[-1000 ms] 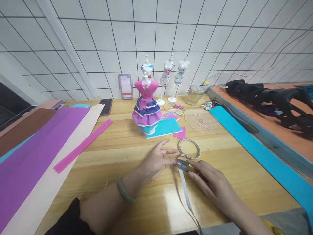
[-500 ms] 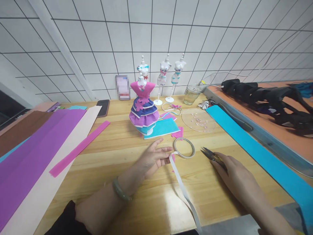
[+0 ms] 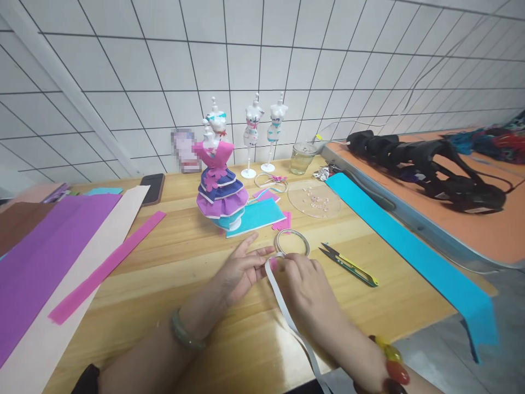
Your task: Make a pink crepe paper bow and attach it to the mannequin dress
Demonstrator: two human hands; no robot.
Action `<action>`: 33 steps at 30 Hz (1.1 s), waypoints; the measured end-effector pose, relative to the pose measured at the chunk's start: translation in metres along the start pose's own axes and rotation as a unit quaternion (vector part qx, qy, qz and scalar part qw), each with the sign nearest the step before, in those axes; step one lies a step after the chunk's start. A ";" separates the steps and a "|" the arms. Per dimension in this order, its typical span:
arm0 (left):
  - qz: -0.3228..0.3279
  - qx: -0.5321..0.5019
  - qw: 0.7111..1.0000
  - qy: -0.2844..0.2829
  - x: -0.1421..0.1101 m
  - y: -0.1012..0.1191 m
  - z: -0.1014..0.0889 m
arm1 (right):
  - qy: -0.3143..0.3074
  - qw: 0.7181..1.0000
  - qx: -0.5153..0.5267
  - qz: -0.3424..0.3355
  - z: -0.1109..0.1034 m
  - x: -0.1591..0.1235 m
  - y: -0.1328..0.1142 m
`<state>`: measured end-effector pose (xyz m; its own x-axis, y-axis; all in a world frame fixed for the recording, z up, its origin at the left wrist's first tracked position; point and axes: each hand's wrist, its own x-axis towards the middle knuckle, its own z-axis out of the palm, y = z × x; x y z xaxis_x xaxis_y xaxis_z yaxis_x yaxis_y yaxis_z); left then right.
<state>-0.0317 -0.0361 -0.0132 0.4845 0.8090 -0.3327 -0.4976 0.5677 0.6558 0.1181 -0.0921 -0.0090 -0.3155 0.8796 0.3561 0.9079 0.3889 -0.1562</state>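
Note:
In the head view my left hand [image 3: 241, 271] pinches a narrow white strip [image 3: 283, 309] whose long end hangs down toward me over the table's front edge. Its thumb is raised, and a small pink piece [image 3: 273, 265] shows by the fingertips. My right hand [image 3: 305, 282] has closed fingertips against the near end of the strip, beside the left fingers; what they grip is hidden. A tape roll [image 3: 308, 244] lies flat just behind both hands. To the right, thread snips [image 3: 348, 265] with yellow and green handles rest on the wooden table.
A small dress form [image 3: 219, 180] wears a pink and purple layered dress. Behind stand bare white forms [image 3: 253, 126] and a glass [image 3: 302, 158]. A clear disc [image 3: 314, 199] holds tiny gems. Blue fabric [image 3: 406, 246] lies right; purple fabric [image 3: 61, 246] and a pink strip [image 3: 110, 265] lie left.
My right hand has put the snips down on the table and moved left to the strip at my left fingers. The view has turned slightly to the right.

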 end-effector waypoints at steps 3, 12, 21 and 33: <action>-0.010 -0.002 1.000 -0.001 0.000 0.000 0.001 | 0.011 1.000 -0.009 -0.002 0.004 0.009 -0.006; 0.003 -0.015 1.000 0.009 0.000 0.001 0.001 | 0.054 0.993 0.103 -0.001 0.007 -0.003 0.006; 0.056 0.252 0.965 0.041 0.002 0.012 -0.014 | -0.005 0.915 0.358 0.188 -0.013 -0.010 0.028; 0.175 0.513 0.837 0.067 0.002 0.015 -0.027 | -0.097 0.762 0.592 0.242 -0.011 0.030 0.041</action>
<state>-0.0583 -0.0217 -0.0223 0.3188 0.9474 -0.0267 0.3223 -0.0819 0.9431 0.1485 -0.0530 0.0053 -0.1608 0.9781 -0.1321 0.0809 -0.1203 -0.9894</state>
